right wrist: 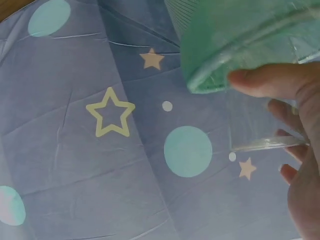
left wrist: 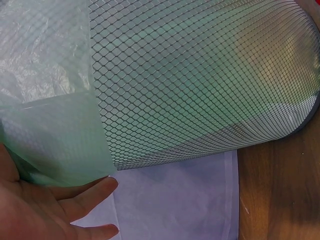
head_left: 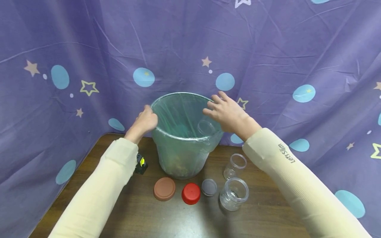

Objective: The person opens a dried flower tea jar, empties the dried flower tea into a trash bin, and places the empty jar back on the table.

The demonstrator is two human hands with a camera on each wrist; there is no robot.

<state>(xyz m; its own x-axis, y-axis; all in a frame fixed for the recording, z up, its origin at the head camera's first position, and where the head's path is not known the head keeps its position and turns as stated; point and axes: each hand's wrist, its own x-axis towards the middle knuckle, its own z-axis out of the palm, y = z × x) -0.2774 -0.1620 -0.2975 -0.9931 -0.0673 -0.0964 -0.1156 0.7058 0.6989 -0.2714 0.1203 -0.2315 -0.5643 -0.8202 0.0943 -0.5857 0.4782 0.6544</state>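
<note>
A mesh trash bin [head_left: 181, 158] with a translucent green bag [left wrist: 55, 135] folded over its rim stands on the table. My left hand [head_left: 144, 120] grips the bin's rim at the left, several fingers [left wrist: 92, 197] lying along the outside of the bag. At the right side of the rim, my right hand [head_left: 224, 112] holds a clear plastic jar [right wrist: 255, 122] between thumb and fingers. In the head view this jar [head_left: 206, 128] shows faintly over the bin's mouth. What lies at the bottom of the bin is blurred by the bag.
Before the bin lie a brown lid [head_left: 164, 189], a red lid [head_left: 191, 193] and a grey lid [head_left: 209, 187]. Two clear jars stand at the right, a narrow jar [head_left: 235, 167] behind a wider jar [head_left: 234, 195]. A black-and-yellow object [head_left: 141, 164] sits by the left sleeve. A purple curtain [head_left: 184, 43] hangs behind.
</note>
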